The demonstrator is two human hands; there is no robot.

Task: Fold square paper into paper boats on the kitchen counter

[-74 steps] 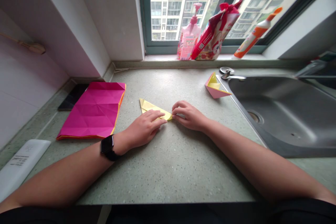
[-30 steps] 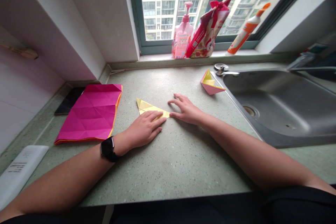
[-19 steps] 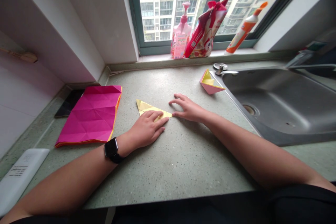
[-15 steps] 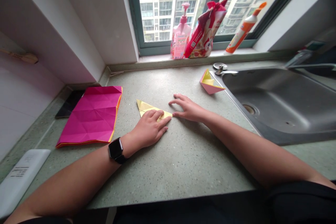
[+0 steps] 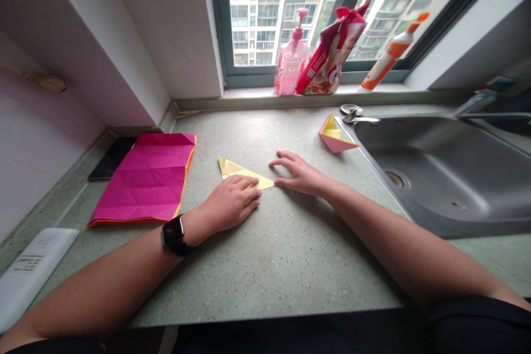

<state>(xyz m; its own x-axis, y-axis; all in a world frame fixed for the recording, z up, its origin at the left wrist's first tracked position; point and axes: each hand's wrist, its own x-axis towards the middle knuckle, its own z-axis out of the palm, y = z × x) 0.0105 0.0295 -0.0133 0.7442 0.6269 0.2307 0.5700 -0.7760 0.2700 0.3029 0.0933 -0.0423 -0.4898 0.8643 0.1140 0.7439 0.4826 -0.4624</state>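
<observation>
A folded yellow paper triangle (image 5: 236, 167) lies flat on the speckled counter. My left hand (image 5: 235, 199), with a black watch at the wrist, rests over its near edge, fingers stretched out and pressing on the paper. At the triangle's right tip is my right hand (image 5: 299, 172). Its fingers are spread, and the thumb or lowest fingertip touches or nearly touches that tip. Part of the triangle is hidden under my left fingers. Beyond my right hand stands a folded paper boat (image 5: 339, 142), pink outside and yellow inside.
Creased magenta sheets (image 5: 145, 177) lie at left, partly over a dark flat object (image 5: 111, 159). A white box-like object (image 5: 33, 265) sits nearer. A steel sink (image 5: 440, 166) is at right. On the sill stand a pump bottle (image 5: 291, 66), a red bag (image 5: 327, 58) and an orange-and-white bottle (image 5: 385, 61).
My left hand has drawn back slightly to the left, uncovering more of the triangle's right end. My right hand stays by the tip. The camera view has shifted a little.
</observation>
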